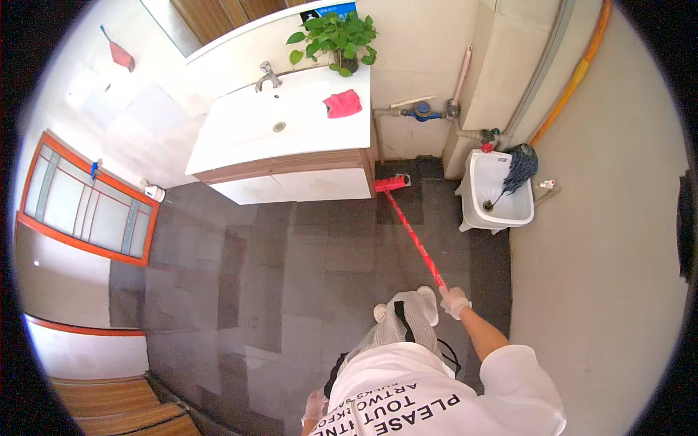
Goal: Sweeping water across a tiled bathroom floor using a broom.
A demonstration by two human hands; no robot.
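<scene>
My right hand (454, 300), in a thin clear glove, is closed around the upper end of a red broom (414, 236). Its handle slants away from me to the far left. The broom's red head (390, 184) rests on the dark floor beside the right end of the sink cabinet. My left hand (315, 407), also in a clear glove, hangs by my left side near the white shirt. Nothing shows in it, and its fingers look loosely extended, though small in view.
A white washbasin (240, 131) on a cabinet bears a faucet (268, 76), a pink cloth (342, 104) and a potted plant (336, 40). At right stands a white mop sink (502, 196) with a dark mop (521, 168). Pipes and a blue meter (424, 111) run along the wall. An orange-framed door (87, 200) is at left.
</scene>
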